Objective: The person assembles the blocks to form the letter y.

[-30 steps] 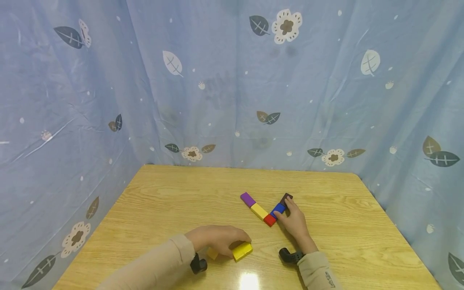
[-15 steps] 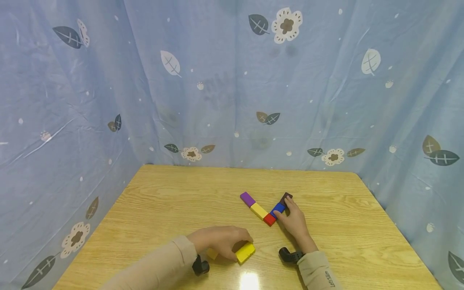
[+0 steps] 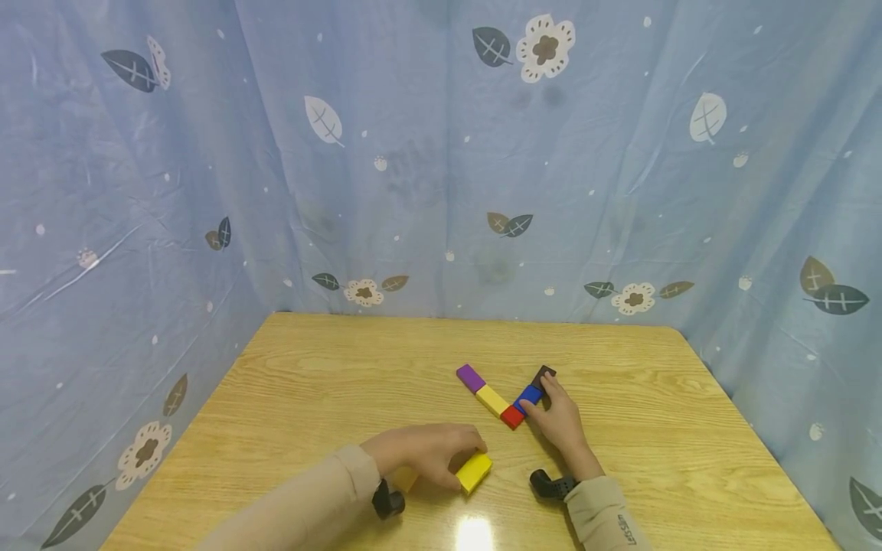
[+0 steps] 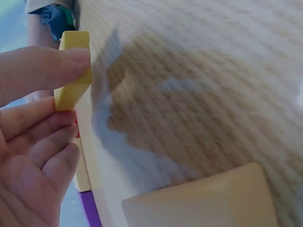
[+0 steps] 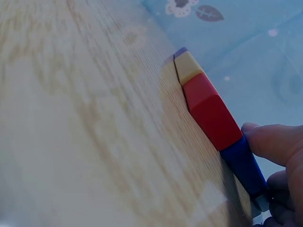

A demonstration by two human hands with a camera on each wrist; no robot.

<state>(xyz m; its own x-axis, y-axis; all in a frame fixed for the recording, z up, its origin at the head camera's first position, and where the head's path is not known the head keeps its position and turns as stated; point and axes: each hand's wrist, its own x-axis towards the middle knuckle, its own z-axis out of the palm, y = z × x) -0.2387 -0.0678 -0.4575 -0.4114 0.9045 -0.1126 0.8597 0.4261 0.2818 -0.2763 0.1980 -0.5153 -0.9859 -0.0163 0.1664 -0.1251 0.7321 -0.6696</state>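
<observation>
My left hand pinches a yellow block between thumb and fingers, close over the table. In the left wrist view the thumb lies across this yellow block. Further back, a purple block, a pale yellow block, a red block, a blue block and a dark brown block lie end to end in a V. My right hand rests at its right arm, thumb at the blue block and a fingertip on the dark brown one.
Another pale yellow block lies partly hidden under the left wrist; its rounded edge shows large in the left wrist view. The wooden table meets a blue patterned curtain at the back and sides.
My left hand has shifted right and slightly away from me with the yellow block, which has turned to a steeper slant. The right hand and the V of blocks have stayed put.
</observation>
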